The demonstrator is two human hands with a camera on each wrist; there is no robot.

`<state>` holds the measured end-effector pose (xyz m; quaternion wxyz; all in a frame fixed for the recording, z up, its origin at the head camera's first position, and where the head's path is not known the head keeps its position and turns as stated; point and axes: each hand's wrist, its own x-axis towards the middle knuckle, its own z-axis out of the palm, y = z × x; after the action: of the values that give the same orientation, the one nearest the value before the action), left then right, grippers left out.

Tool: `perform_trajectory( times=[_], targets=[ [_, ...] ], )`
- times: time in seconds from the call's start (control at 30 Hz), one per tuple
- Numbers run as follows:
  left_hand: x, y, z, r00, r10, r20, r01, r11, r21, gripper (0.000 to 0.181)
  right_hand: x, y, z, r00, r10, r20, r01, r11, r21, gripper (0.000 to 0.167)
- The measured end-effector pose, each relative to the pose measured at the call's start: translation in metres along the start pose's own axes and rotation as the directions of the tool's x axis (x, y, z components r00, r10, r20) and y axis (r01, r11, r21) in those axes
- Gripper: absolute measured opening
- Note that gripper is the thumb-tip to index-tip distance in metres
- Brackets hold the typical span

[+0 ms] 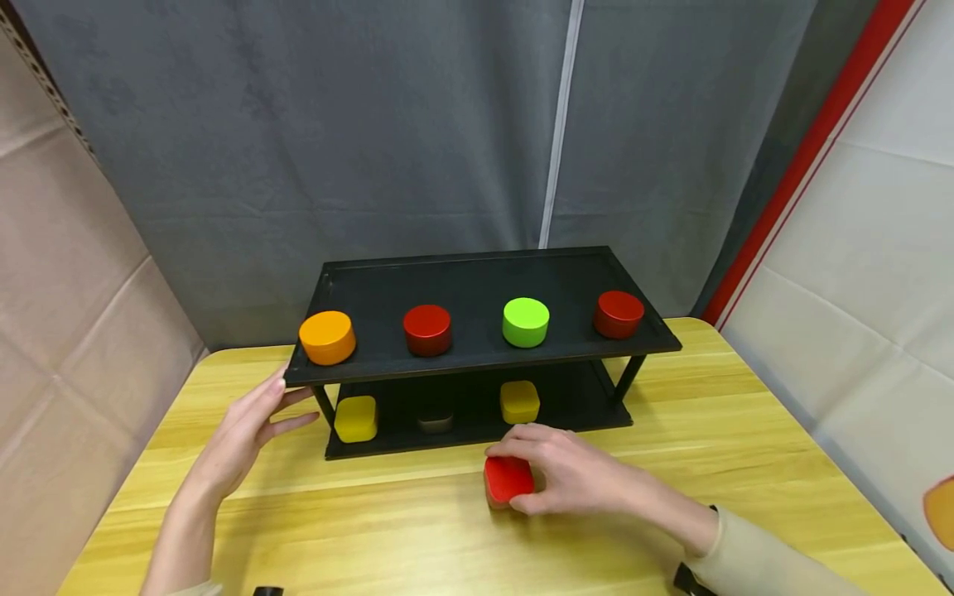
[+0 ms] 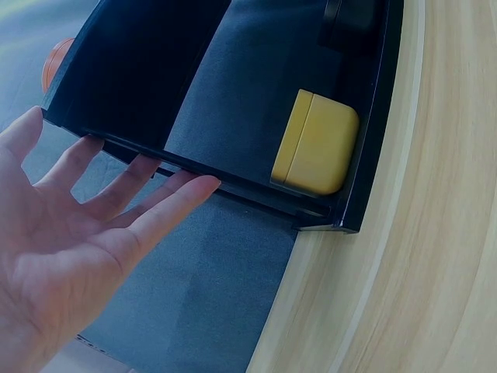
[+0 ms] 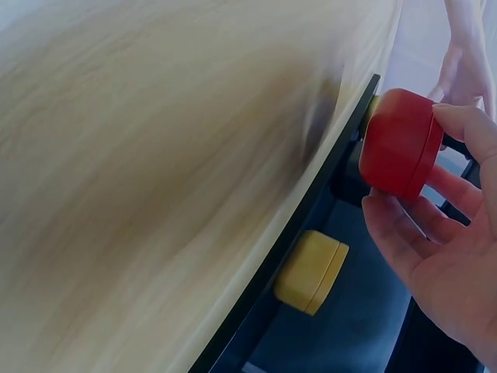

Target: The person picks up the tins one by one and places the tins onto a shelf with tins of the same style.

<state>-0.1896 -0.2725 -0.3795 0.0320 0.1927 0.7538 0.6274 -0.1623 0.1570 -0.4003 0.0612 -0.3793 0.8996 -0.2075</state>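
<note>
My right hand [image 1: 570, 470] pinches a red rounded-square tin [image 1: 508, 480] between thumb and fingers, just in front of a black two-tier shelf [image 1: 462, 275]. In the right wrist view the same tin [image 3: 397, 144] shows its lid seam. At the shelf's left end is my left hand [image 1: 237, 430], its fingers extended and touching the upper tier's edge, as the left wrist view shows. Two yellow rounded-square tins [image 1: 356, 419] [image 1: 519, 402] sit on the lower tier. Between them stands a dark tin [image 1: 436, 422], partly hidden in shadow.
On the upper tier stand an orange round tin [image 1: 327, 338], a red round tin [image 1: 428, 330], a green one [image 1: 525, 322] and another red one [image 1: 619, 314]. The shelf rests on a wooden table [image 1: 358, 530], with a grey curtain [image 1: 373, 132] behind it.
</note>
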Motion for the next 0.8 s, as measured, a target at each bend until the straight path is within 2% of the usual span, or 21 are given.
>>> perform_trajectory(
  times=[0.23, 0.47, 0.8],
  targets=[
    [0.0, -0.001, 0.0, 1.0, 0.023, 0.005, -0.023, 1.0, -0.018, 0.05, -0.01, 0.008, -0.009, 1.0, 0.023, -0.008, -0.023, 0.998, 0.052, 0.05],
    [0.0, 0.001, 0.0, 1.0, 0.02, 0.007, -0.02, 1.0, -0.021, 0.049, -0.024, 0.021, -0.02, 0.999, 0.043, -0.017, -0.042, 0.997, 0.071, 0.051],
    [0.0, 0.001, 0.0, 1.0, 0.009, -0.001, -0.009, 1.0, -0.011, 0.05, -0.04, 0.045, -0.028, 0.997, 0.013, -0.079, -0.009, 0.999, 0.048, 0.05]
  ],
)
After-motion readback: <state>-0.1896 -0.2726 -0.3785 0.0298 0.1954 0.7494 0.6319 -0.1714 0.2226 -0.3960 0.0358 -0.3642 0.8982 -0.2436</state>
